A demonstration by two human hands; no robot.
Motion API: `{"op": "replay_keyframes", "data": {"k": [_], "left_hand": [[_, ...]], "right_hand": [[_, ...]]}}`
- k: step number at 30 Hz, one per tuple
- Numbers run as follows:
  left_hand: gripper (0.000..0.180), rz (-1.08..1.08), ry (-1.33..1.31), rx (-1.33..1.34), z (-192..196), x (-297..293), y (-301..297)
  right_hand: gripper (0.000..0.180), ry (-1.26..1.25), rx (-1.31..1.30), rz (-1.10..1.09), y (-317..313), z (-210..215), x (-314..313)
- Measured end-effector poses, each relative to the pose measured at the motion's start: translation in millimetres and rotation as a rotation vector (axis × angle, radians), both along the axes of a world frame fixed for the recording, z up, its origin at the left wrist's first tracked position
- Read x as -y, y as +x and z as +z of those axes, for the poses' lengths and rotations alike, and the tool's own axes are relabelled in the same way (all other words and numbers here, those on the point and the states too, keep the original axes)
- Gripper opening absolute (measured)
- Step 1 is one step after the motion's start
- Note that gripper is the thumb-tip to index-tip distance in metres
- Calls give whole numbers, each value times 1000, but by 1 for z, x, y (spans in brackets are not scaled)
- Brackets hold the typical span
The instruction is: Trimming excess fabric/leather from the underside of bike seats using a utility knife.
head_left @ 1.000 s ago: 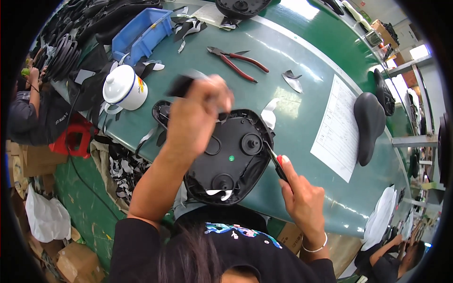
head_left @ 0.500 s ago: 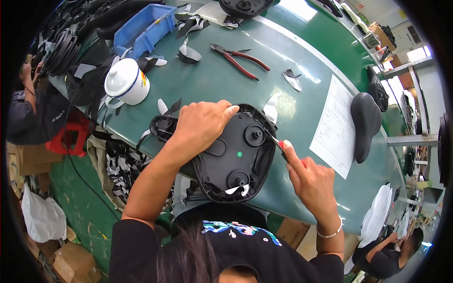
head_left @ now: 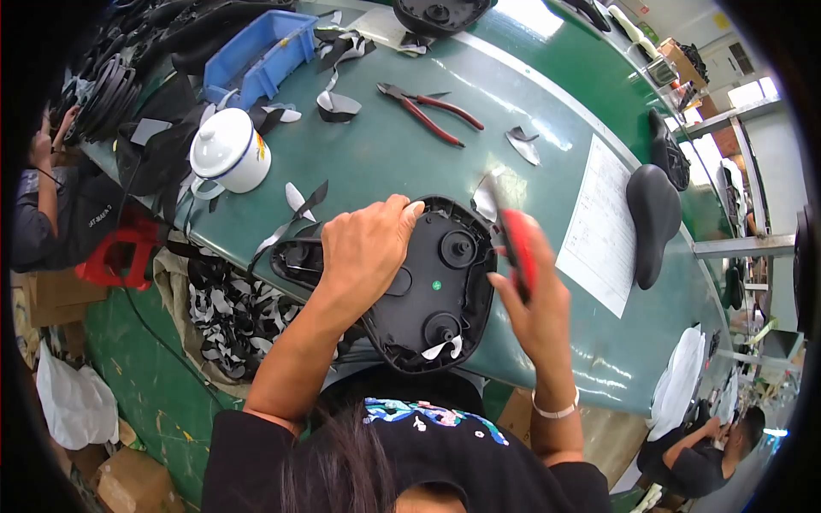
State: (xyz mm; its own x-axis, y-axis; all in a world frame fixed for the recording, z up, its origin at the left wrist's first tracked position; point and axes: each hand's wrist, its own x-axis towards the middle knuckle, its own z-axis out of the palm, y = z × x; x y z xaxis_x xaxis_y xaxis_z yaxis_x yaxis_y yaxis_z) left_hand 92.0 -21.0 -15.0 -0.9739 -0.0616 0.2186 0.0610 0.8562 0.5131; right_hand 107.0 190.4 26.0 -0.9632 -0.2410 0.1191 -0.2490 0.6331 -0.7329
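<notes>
A black bicycle saddle (head_left: 410,321) lies underside up at the table's near edge, its narrow nose to the left and two round mounts showing. My left hand (head_left: 369,248) is closed over its far edge near the nose. In my right hand (head_left: 540,308) is a knife (head_left: 520,248) with a red and black handle, held upright beside the saddle's right rim. Motion blurs the blade. A white scrap (head_left: 484,198) of trimming lies at the rim's far right, and a white strip (head_left: 443,348) hangs inside the near rim.
Red-handled cutting pliers (head_left: 432,115), a white enamel mug (head_left: 229,152) and a blue bin (head_left: 261,56) sit on the green table (head_left: 342,162). A paper sheet (head_left: 599,227) and another saddle (head_left: 654,224) lie right. A sack of scraps (head_left: 235,316) stands below left. Co-workers are at both sides.
My right hand has lifted the knife from the saddle's right rim and turned it upright. The saddle has shifted slightly, with my left hand still on it.
</notes>
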Motion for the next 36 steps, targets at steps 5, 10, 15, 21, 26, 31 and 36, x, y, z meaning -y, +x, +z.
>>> {"op": "replay_keyframes", "data": {"k": [5,10,15,21,26,31,36], "left_hand": [[28,78,-4,119,6,2,-2],[24,-329,-16,-325,21,-23,-13],[13,-513,6,-244,-5,-30,-30],[13,-444,142,-278,-2,-37,-34],[16,-171,154,-524,12,-27,-33],[20,35,551,-320,16,-10,-29],[25,-76,666,253,48,21,14]], "right_hand": [[46,28,-94,78,-27,-9,-8],[36,-311,144,-59,-30,-10,5],[40,-165,60,-97,-12,1,-8],[45,134,-5,29,17,-4,-37],[43,383,-9,41,54,19,-40],[42,576,-94,154,29,34,-38],[39,503,-162,409,-50,39,-65]]}}
